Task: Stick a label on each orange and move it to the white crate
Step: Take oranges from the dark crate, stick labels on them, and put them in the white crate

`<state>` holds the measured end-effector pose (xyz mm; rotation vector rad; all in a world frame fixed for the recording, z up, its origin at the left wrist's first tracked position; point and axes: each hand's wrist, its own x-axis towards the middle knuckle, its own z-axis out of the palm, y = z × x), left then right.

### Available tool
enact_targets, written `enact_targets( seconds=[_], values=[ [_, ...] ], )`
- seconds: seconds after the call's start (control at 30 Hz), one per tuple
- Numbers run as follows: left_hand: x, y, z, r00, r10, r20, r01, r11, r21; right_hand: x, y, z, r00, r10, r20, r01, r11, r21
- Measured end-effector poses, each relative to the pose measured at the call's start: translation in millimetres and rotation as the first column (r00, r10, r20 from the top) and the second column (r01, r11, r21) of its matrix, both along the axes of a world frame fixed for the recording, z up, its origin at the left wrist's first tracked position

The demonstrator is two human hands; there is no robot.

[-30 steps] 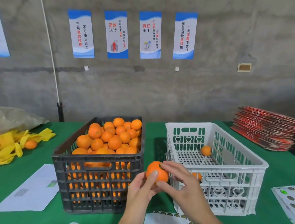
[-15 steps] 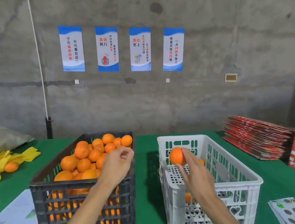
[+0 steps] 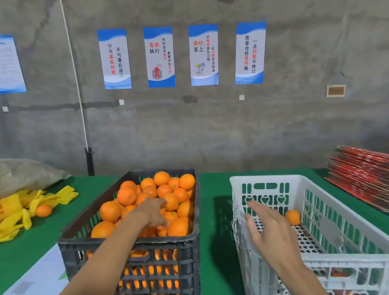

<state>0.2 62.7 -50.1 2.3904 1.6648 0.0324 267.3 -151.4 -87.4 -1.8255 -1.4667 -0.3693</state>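
A black crate (image 3: 126, 240) heaped with oranges (image 3: 126, 195) stands left of centre on the green table. My left hand (image 3: 151, 212) reaches in from the near side and rests on the pile with its fingers down among the fruit; whether it grips one is hidden. To the right stands the white crate (image 3: 265, 177). One orange (image 3: 292, 217) lies on its perforated floor near the far end, and more orange shows through its near wall. My right hand (image 3: 268, 227) hovers over the white crate's left side, fingers spread and holding nothing.
Yellow foam nets (image 3: 5, 215) and a loose orange (image 3: 43, 210) lie at the far left below a plastic bag (image 3: 16, 173). A stack of red cardboard sheets (image 3: 373, 180) sits at the right. A white paper sheet (image 3: 36, 285) lies in front of the black crate.
My right hand carried the orange over the white crate and let it go; it is now spread and bare. My left hand moved from the orange down onto the pile in the black crate.
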Motion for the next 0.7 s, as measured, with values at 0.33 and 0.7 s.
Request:
enact_targets(
  seconds=[0.33,0.7],
  values=[
    [48.1,-13.6,-4.6,0.975,-0.204,-0.087,0.186,0.965,-0.183,-6.5,9.0,-0.7,0.998,0.063,-0.022,-0.063,0.998,0.002],
    [29.4,-111.5,0.2,0.628,-0.457,0.63,-0.155,0.72,0.677,-23.5,-41.1,3.8,0.986,0.154,0.059,-0.158,0.986,0.058]
  ],
)
